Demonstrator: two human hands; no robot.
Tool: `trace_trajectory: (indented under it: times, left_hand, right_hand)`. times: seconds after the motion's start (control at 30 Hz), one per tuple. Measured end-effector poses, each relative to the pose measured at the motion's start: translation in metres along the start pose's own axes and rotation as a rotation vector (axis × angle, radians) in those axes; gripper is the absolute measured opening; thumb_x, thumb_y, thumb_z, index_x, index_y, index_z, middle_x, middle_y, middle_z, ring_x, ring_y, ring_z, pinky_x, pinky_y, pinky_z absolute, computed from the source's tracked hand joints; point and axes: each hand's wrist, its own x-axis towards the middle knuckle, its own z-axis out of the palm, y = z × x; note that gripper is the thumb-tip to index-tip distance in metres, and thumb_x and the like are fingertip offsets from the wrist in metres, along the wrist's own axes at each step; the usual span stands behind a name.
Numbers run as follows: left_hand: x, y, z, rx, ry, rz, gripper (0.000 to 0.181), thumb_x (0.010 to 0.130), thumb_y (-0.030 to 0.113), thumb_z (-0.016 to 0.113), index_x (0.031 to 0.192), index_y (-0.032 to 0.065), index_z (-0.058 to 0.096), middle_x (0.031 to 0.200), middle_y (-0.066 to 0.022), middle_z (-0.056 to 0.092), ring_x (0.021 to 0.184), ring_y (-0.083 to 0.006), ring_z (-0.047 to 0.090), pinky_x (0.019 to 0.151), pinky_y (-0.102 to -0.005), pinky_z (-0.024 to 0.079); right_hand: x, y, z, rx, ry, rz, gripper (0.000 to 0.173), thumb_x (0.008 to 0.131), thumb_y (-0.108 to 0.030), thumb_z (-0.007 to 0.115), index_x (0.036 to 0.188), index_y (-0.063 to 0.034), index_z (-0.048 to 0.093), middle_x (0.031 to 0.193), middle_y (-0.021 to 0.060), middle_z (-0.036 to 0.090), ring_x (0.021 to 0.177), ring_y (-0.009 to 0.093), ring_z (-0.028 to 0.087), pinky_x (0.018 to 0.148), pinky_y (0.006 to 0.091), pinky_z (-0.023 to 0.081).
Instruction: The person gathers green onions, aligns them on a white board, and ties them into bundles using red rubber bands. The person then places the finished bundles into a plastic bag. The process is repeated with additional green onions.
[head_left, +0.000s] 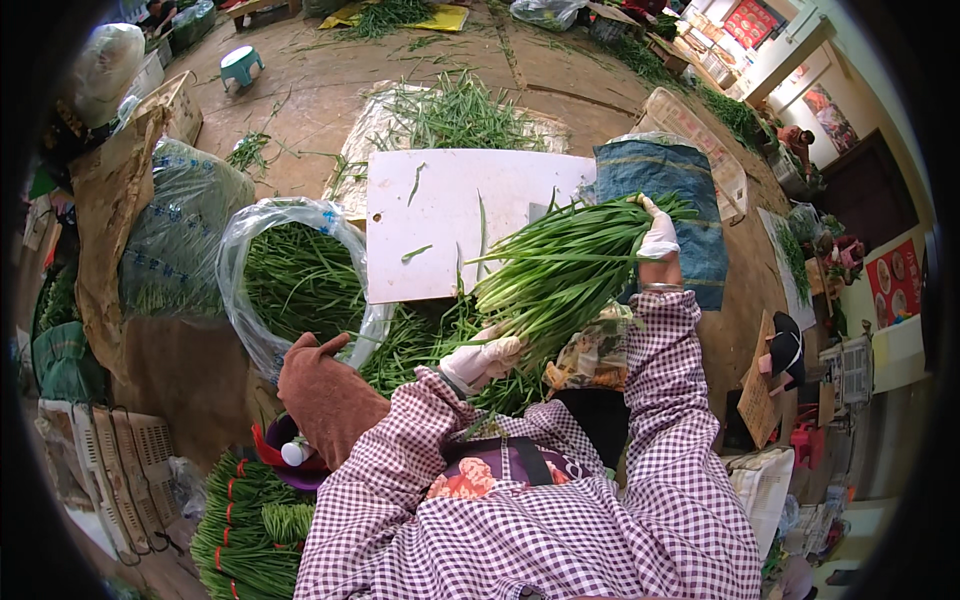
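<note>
A loose bunch of garlic chives (570, 262) stretches between my hands over the near right corner of a white board (435, 217). My right hand (658, 234), in a pale glove, is closed around the leafy green end. Near the pale stem ends, my left hand (484, 364), gloved too, has its fingers curled against the lower stems. A few stray leaves (417, 184) lie on the board. More loose chives (412, 337) fill the space below its near edge, partly hidden by my left arm.
An open clear plastic bag (300, 281) of chives stands left of the board. A blue woven sack (656, 180) lies to the right. Red-banded chive bundles (244, 525) sit at lower left, near a brown cloth (326, 397). Trimmings (465, 112) lie beyond the board; a stool (240, 66) stands farther off.
</note>
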Motion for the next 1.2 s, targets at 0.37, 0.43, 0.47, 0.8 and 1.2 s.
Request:
trace_trajectory:
  times: [0.37, 0.43, 0.47, 0.8, 1.2]
  left_hand:
    - [-0.04, -0.001, -0.054, 0.367, 0.16, 0.1, 0.034, 0.092, 0.038, 0.056, 0.078, 0.0076, 0.048, 0.065, 0.0051, 0.04, 0.051, -0.0042, 0.032, 0.043, -0.019, 0.027]
    - [-0.033, -0.007, -0.063, 0.9, 0.342, -0.095, 0.031, 0.091, 0.035, 0.058, 0.087, 0.004, 0.057, 0.069, 0.004, 0.048, 0.057, -0.0064, 0.04, 0.048, -0.0207, 0.035]
    - [-0.034, -0.013, -0.076, 1.272, 0.323, -0.254, 0.03, 0.085, 0.031, 0.065, 0.106, 0.0105, 0.057, 0.081, -0.0034, 0.056, 0.074, -0.0168, 0.051, 0.064, -0.0271, 0.042]
    - [-0.011, -0.002, -0.009, 0.87, 0.578, 0.198, 0.062, 0.069, 0.01, 0.081, 0.124, 0.0062, 0.054, 0.114, -0.0089, 0.055, 0.101, -0.0183, 0.056, 0.088, -0.028, 0.047]
    - [0.021, 0.006, -0.029, 0.604, 0.699, 0.377, 0.007, 0.087, 0.007, 0.063, 0.087, 0.0004, 0.063, 0.067, 0.0016, 0.057, 0.056, -0.0071, 0.049, 0.053, -0.0211, 0.041]
  right_hand:
    - [-0.008, -0.027, 0.007, 0.026, 0.033, -0.15, 0.014, 0.089, -0.016, 0.058, 0.086, -0.0041, 0.065, 0.085, 0.0085, 0.066, 0.077, 0.024, 0.063, 0.077, 0.0408, 0.053]
    - [0.007, -0.043, -0.006, 0.074, 0.12, -0.229, 0.014, 0.089, -0.015, 0.058, 0.09, -0.0034, 0.064, 0.088, 0.0093, 0.066, 0.078, 0.024, 0.063, 0.078, 0.0416, 0.053]
    - [0.008, -0.042, -0.004, 0.072, 0.118, -0.239, 0.014, 0.089, -0.015, 0.058, 0.09, -0.0028, 0.064, 0.088, 0.0094, 0.066, 0.078, 0.024, 0.063, 0.078, 0.0409, 0.053]
    - [0.009, -0.032, -0.005, 0.185, 0.105, -0.237, 0.007, 0.086, -0.008, 0.06, 0.088, -0.0012, 0.062, 0.086, 0.011, 0.065, 0.079, 0.024, 0.063, 0.079, 0.0402, 0.052]
    - [-0.005, -0.017, 0.017, 0.122, 0.17, -0.262, 0.009, 0.087, -0.011, 0.06, 0.088, -0.0029, 0.062, 0.084, 0.0108, 0.065, 0.076, 0.023, 0.061, 0.077, 0.0423, 0.052]
